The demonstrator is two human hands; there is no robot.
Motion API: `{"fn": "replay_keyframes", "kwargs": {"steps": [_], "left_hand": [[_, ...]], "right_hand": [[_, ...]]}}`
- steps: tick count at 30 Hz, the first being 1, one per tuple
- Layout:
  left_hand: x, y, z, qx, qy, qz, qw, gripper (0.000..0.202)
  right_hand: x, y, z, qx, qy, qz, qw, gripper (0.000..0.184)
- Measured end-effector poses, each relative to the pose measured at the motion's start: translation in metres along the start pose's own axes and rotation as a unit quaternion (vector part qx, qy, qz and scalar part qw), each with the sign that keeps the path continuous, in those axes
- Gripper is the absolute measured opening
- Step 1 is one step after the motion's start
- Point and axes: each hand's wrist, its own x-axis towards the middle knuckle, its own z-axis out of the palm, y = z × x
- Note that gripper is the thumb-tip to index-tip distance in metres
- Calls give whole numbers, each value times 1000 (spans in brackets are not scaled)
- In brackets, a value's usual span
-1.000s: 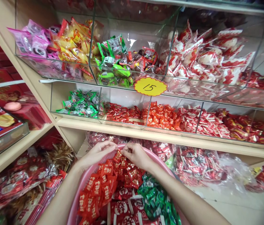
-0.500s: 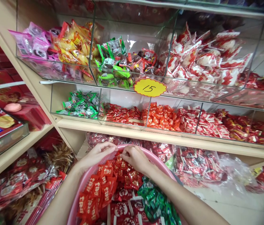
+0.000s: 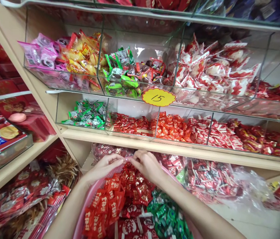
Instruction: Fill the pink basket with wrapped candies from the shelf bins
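Note:
A pink basket (image 3: 89,199) full of wrapped sweets stands in front of me. At its far rim my left hand (image 3: 108,166) is closed, thumb and fingers pinched on the edge. Just right of it, my right hand (image 3: 146,166) curls over the same rim with its fingertips close to the left ones. Inside, orange-red packets (image 3: 105,205) lie at the left and small dark-red sweets (image 3: 140,186) sit below my hands. Green-wrapped sweets (image 3: 168,212) are heaped at the right. Larger red packets with white print (image 3: 130,227) lie nearest me.
Clear shelf bins ahead hold green sweets (image 3: 87,113), orange-red sweets (image 3: 172,126) and red-and-white packets (image 3: 211,63). A yellow price tag (image 3: 159,97) reads 15. Plastic bags of sweets (image 3: 211,179) lie under the wooden shelf edge (image 3: 179,149). Red boxes (image 3: 3,93) stand at left.
My right hand has risen from over the sweets to the basket's far rim, beside my left hand. The shelves sit slightly lower in view as the camera tilted up.

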Motion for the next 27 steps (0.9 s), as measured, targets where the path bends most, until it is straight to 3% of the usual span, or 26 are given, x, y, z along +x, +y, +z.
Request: {"fn": "replay_keyframes", "kwargs": {"steps": [5,9,13,17,21,27], "left_hand": [[1,1,-1,14,-1,-5,1000,35],[-1,3,-1,8,-4,-8,1000,35],[-3,1,-1,3,1,-10,1000,36],[-2,-1,-2,8,0,-7,1000,37],[-2,-1,-3,9,4,-6,1000,37],[-1,-2,-1,1,9,-18,1000,38]], "right_hand": [[44,-8,-53,-103,38,-33,993,31],[92,0,-79,-285,-15,14,958,22],[122,8,-73,-377,-153,52,912,27],[131,13,-57,-377,-202,84,900,23],[135,18,-54,-374,-201,97,900,26],[160,23,-59,-380,-111,105,912,33]]}}
